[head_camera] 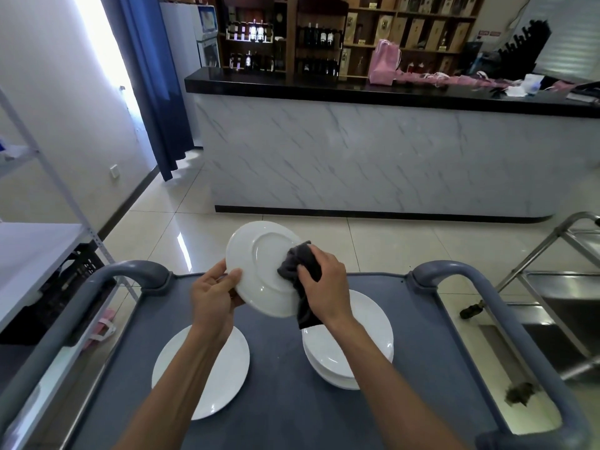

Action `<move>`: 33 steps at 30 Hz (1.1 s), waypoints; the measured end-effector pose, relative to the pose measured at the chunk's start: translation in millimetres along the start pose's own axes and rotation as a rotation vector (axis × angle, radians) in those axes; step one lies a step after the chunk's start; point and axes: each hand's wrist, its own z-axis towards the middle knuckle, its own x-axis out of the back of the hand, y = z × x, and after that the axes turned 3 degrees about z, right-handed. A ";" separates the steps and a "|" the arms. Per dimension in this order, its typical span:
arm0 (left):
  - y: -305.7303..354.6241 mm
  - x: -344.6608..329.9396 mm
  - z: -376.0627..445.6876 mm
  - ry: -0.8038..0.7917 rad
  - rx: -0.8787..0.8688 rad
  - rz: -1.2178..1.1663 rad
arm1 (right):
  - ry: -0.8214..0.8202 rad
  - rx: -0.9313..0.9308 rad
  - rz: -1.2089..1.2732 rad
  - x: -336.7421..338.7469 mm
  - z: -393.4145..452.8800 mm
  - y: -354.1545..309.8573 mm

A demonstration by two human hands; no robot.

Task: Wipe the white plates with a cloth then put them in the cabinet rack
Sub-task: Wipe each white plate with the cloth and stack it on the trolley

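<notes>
My left hand (212, 295) grips the near left rim of a white plate (259, 264), which is tilted up above the cart with its underside toward me. My right hand (324, 287) holds a dark grey cloth (300, 264) bunched against the plate's right side; a tail of the cloth hangs down. On the grey cart top (279, 384) a single white plate (224, 368) lies at the left, partly under my left forearm. A stack of white plates (363, 332) stands at the right, partly behind my right arm.
The cart has grey handles at the left (130, 271) and right (480, 287). A white metal shelf unit (42, 241) stands to the left, a steel trolley (558, 287) to the right. A marble-fronted counter (373, 157) is ahead across the tiled floor.
</notes>
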 end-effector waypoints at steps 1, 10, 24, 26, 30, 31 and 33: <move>-1.4 -1.9 0.4 0.012 -0.005 0.000 | 0.005 0.025 -0.025 -3.2 -6.5 -3.6; -5.7 -5.4 4.4 0.075 0.016 -0.022 | 0.043 0.218 -0.082 -24.7 -55.9 -25.6; 11.8 3.3 6.1 -0.068 0.059 -0.077 | 0.156 0.099 0.095 3.6 -31.6 -0.2; 16.2 5.0 5.7 -0.118 0.059 -0.067 | 0.167 0.072 0.126 14.4 -17.7 -1.2; 22.6 7.3 2.6 -0.203 0.064 -0.034 | 0.158 0.052 0.166 34.9 6.0 -4.8; 23.7 7.6 1.9 -0.219 0.069 -0.025 | 0.160 0.039 0.173 38.9 10.8 -6.7; 25.6 8.2 0.6 -0.247 0.078 -0.001 | 0.174 -0.006 0.206 44.7 18.6 -11.1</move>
